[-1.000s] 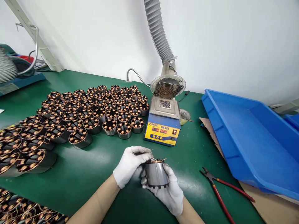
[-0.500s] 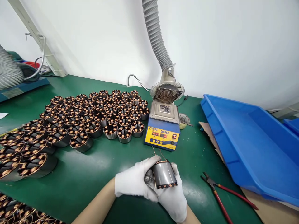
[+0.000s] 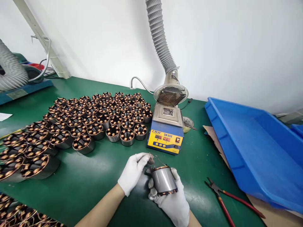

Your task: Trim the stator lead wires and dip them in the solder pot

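Observation:
My right hand, in a white glove, is wrapped round a grey metal stator with copper windings, held upright over the green mat. My left hand, also gloved, is just left of it, with its fingertips pinched on thin copper wire leads that rise from the stator's top. Both hands are close to the front of a yellow and blue solder pot.
Many wound stators stand in rows at the left and back. A fume duct with a round grille hangs over the solder pot. Red-handled pliers lie at the right, beside a large blue tray on cardboard.
My left hand has come off the stator's side and now pinches the wire leads at its top. The stator stands more upright in my right hand.

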`<move>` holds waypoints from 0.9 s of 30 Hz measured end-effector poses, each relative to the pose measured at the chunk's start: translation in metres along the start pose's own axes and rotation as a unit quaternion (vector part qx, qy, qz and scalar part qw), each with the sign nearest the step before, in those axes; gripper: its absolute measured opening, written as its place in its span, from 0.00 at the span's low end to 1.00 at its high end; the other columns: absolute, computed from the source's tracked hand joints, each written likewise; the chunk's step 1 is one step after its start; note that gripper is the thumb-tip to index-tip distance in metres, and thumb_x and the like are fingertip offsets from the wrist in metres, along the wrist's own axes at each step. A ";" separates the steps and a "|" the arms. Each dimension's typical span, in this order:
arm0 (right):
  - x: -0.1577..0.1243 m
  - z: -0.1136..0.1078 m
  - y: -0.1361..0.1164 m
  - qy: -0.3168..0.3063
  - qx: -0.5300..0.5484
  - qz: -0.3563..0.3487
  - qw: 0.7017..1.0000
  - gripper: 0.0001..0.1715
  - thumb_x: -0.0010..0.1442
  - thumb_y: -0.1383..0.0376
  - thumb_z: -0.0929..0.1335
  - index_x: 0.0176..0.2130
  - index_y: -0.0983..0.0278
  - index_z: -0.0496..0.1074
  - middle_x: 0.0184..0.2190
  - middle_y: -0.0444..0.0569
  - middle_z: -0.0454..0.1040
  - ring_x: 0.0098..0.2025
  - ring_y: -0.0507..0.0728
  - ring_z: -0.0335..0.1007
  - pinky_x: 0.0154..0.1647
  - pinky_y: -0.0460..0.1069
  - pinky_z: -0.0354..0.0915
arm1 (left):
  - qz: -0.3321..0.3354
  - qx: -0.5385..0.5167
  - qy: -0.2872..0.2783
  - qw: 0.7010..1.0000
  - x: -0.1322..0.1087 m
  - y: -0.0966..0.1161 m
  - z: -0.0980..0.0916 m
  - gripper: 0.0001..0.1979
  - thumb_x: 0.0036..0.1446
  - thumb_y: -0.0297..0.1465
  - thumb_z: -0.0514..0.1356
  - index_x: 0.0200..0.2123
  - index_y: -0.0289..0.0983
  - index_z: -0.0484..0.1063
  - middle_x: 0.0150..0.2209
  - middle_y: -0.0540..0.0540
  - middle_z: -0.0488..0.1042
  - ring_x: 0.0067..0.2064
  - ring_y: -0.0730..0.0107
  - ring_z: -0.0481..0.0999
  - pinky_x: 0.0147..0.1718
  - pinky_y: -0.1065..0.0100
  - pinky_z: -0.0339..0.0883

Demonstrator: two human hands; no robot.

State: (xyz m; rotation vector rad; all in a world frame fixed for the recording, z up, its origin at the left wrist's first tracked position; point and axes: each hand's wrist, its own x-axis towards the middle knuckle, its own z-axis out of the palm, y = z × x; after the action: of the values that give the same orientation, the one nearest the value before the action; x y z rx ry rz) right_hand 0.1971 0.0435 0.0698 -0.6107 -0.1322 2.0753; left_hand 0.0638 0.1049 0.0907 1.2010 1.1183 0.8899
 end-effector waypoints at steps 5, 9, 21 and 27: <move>-0.001 -0.002 -0.001 -0.013 -0.016 0.015 1.000 0.34 0.49 0.44 0.67 0.39 0.72 0.74 0.25 0.52 0.75 0.23 0.53 0.68 0.28 0.48 0.62 | -0.026 -0.022 0.018 0.999 0.010 -0.008 -0.004 0.19 0.50 0.46 0.58 0.21 0.35 0.70 0.18 0.51 0.69 0.24 0.70 0.67 0.28 0.69 0.61; 0.000 -0.004 -0.001 -0.016 -0.012 0.020 1.000 0.35 0.50 0.44 0.67 0.40 0.72 0.74 0.25 0.52 0.75 0.23 0.54 0.68 0.28 0.48 0.63 | -0.037 -0.103 -0.068 0.992 0.003 -0.006 -0.007 0.27 0.54 0.51 0.51 0.39 0.34 0.74 0.35 0.42 0.78 0.41 0.61 0.75 0.42 0.63 0.65; 0.007 -0.010 0.012 0.106 -0.210 -0.165 0.958 0.31 0.39 0.59 0.77 0.43 0.63 0.70 0.39 0.51 0.75 0.41 0.61 0.71 0.46 0.56 0.64 | -0.011 -0.183 0.052 0.982 0.005 -0.003 -0.003 0.16 0.41 0.41 0.67 0.27 0.33 0.73 0.19 0.51 0.73 0.24 0.72 0.71 0.30 0.70 0.65; 0.015 -0.023 0.019 0.240 -0.330 -0.328 0.852 0.45 0.33 0.65 0.77 0.52 0.59 0.63 0.40 0.49 0.74 0.41 0.60 0.71 0.45 0.52 0.67 | 0.009 -0.145 0.049 0.988 0.013 -0.008 -0.020 0.22 0.51 0.48 0.58 0.38 0.34 0.72 0.35 0.45 0.77 0.42 0.63 0.74 0.48 0.62 0.63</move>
State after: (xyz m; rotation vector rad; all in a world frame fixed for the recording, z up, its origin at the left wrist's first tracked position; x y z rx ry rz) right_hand 0.1870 0.0425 0.0381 -1.2763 -0.6810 1.1321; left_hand 0.0476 0.1213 0.0809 0.9374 1.0173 1.0943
